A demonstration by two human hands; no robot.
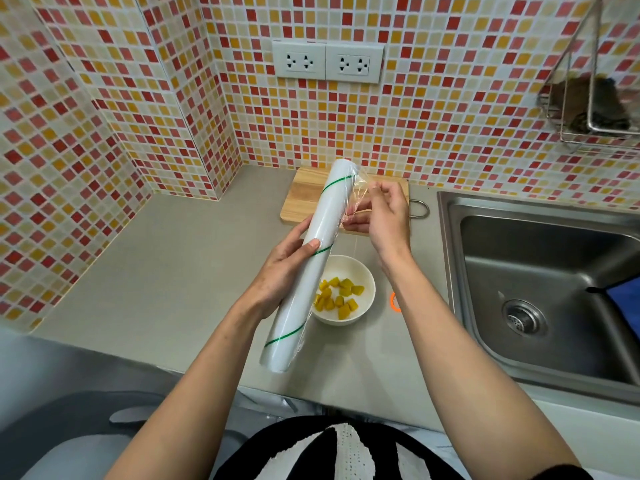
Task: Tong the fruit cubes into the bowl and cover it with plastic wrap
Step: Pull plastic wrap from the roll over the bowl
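Above the grey counter (166, 271), a long white roll of plastic wrap with thin green spiral stripes (311, 268), held tilted, near end low and far end raised toward the tiled wall. Left hand (287, 268) wrapped around the roll's middle, thumb laid across the top. Right hand (382, 213) just beside the roll's upper part, fingertips (375, 187) pinched narrow on the loose edge of clear film (356, 195), a small crumpled flap peeled free. Directly below, partly hidden by the roll, a round white bowl (367, 271) on the counter with yellow fruit cubes (337, 297) already inside. Behind it, a pale wooden cutting board (304, 195) against the wall; a steel sink (540, 278) to the right. No tongs visible. Tonging apparently done; covering step only beginning. Film likely feather-light, limp, clingy and easily torn or folded onto itself, so best taken at the free edge with a wide two-point pinch rather than one corner, and drawn out evenly. Roll stiff, smooth and somewhat slippery, needing a firm grip around the middle. Bowl probably light enough to slide if the film drags on its rim.
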